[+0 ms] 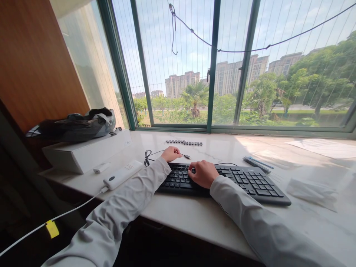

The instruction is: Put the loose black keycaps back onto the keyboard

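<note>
A black keyboard (178, 180) lies on the white marble-patterned counter, and some of its left-hand keys look bare of their caps. Above its upper left edge is my left hand (171, 153), its fingers curled together; whatever they may hold is too small to make out. My right hand (204, 173) rests over the middle of the keys, thumb and fingertips closed down at the key bed, with their tips partly hidden. Behind the hands, several small dark keycaps (184, 142) stand in a line. The keyboard's USB plug (187, 156) lies just right of my left hand.
At left are a white power bank (124, 175) with a white cable, a small white adapter (102, 167), and a white box (86, 152) bearing a dark bag-like item (78, 124). At right lie pens (257, 164), a clear plastic bag (311, 193) and papers (325, 148). A window stands behind.
</note>
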A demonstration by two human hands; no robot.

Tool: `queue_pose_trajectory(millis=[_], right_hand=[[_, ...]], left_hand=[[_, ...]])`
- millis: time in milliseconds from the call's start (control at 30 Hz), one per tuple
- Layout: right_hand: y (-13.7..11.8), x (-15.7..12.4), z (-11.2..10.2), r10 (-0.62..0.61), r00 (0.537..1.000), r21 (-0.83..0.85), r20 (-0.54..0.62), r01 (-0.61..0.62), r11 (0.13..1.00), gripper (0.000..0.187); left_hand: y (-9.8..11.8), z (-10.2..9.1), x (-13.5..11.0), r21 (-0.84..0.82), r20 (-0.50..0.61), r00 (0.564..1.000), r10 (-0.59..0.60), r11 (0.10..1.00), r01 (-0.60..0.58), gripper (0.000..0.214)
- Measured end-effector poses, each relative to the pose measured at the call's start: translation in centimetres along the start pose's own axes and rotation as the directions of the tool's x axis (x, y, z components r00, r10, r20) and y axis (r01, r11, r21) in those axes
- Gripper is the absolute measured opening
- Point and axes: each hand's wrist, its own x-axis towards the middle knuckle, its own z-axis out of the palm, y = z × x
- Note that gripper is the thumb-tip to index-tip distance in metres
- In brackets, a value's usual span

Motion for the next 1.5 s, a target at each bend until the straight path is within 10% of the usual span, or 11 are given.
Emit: queue_pose_trajectory(millis=[900, 1267, 1500], right_hand=[[-0.1, -0.1, 0.0, 0.008, 1.0, -0.013, -0.009, -0.008, 1.0, 0.036], [0.6, 0.3, -0.3, -0.049, 0.999, -0.06, -0.013, 0.048, 0.997, 0.034], [3.6, 1.0, -1.2, 0.014, 1.0, -0.17, -0.027, -0.018, 0.985, 0.024]], left_hand=[[-0.6, -0.1, 0.3, 0.072, -0.013, 1.0, 0.007, 0.997, -0.006, 0.026], [0.2, -1.0, -0.7, 0.332, -0.194, 0.981, -0.014, 0.94, 0.079, 0.014], [-0.1, -1.0, 0.4, 0.674, -0.256, 0.958, 0.127, 0.734, 0.082, 0.028]])
